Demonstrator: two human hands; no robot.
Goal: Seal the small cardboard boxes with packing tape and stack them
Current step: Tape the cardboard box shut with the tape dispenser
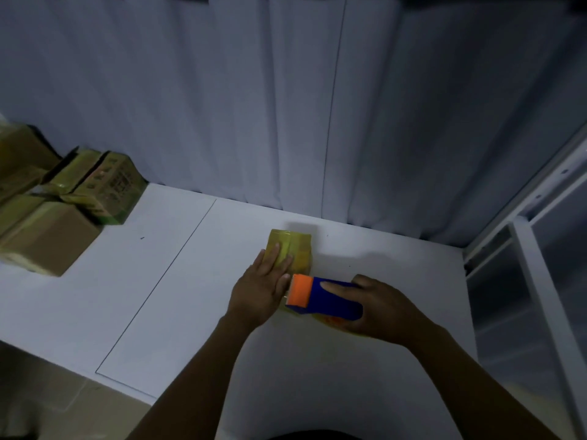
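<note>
A small cardboard box, covered with yellowish tape, sits on the white table near the middle. My left hand lies flat on its top, fingers spread, pressing down. My right hand grips a blue tape dispenser with an orange front; the orange end touches the near edge of the box. A bit of yellow tape roll shows under the dispenser.
Several taped cardboard boxes are piled at the table's far left, one printed box tilted on top. A grey curtain hangs behind the table. A white metal frame stands on the right.
</note>
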